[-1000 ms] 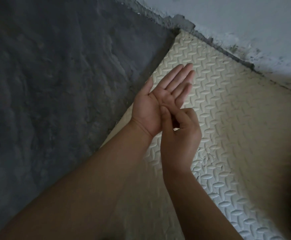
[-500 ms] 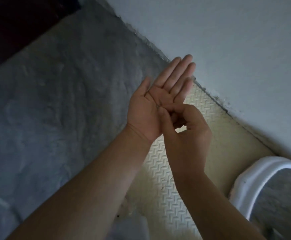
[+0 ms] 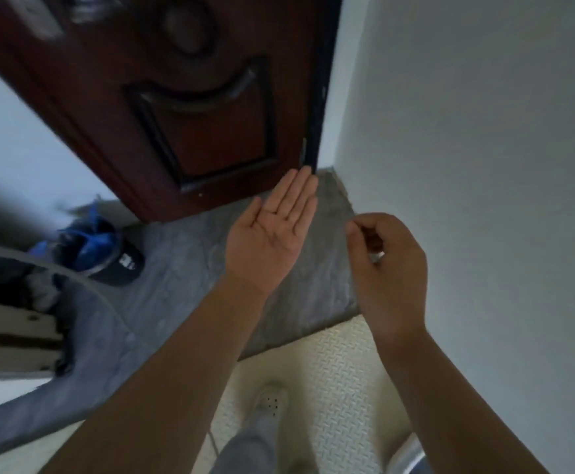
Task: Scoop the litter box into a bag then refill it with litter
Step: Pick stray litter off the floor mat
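Observation:
My left hand (image 3: 272, 234) is held out flat, palm up, fingers straight, with nothing on it that I can make out. Just to its right, and apart from it, my right hand (image 3: 388, 268) has curled fingers, with thumb and forefinger tips pressed together; no object shows between them. A curved white rim (image 3: 407, 453), probably the litter box, peeks in at the bottom right edge under my right forearm. No bag, scoop or litter is in view.
A dark red door (image 3: 190, 97) stands ahead, with a white wall (image 3: 484, 165) to its right. Grey carpet (image 3: 183, 285) meets a cream foam mat (image 3: 341, 371). My white shoe (image 3: 269, 401) is on the mat. A blue bundle and a black cap (image 3: 122, 265) lie at the left, near some shelves (image 3: 9, 336).
The view has swung up from the floor to the door and wall. My right hand has come off my left palm and moved to the right; the left palm stays flat.

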A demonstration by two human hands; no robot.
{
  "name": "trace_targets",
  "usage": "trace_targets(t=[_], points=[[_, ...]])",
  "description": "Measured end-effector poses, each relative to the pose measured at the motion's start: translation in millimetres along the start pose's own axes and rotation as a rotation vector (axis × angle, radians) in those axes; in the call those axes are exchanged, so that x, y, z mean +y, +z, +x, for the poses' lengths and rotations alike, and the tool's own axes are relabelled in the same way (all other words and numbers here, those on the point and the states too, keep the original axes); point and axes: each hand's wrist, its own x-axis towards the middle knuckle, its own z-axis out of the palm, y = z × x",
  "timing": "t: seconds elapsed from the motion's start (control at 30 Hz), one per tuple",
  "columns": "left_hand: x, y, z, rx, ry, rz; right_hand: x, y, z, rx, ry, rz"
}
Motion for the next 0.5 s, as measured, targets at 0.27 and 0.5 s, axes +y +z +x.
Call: trace_targets(t=[0.27,0.5], points=[[147.5,17.6,-164.2,-0.047,0.317,-0.176,-160.9,13.4,1.0,-0.219,-0.254,-0.043],[277.1,-2.6,-266.7,0.002,0.623,-0.267,-258.8,113.8,1.7,-0.402,-0.454,-0.042]])
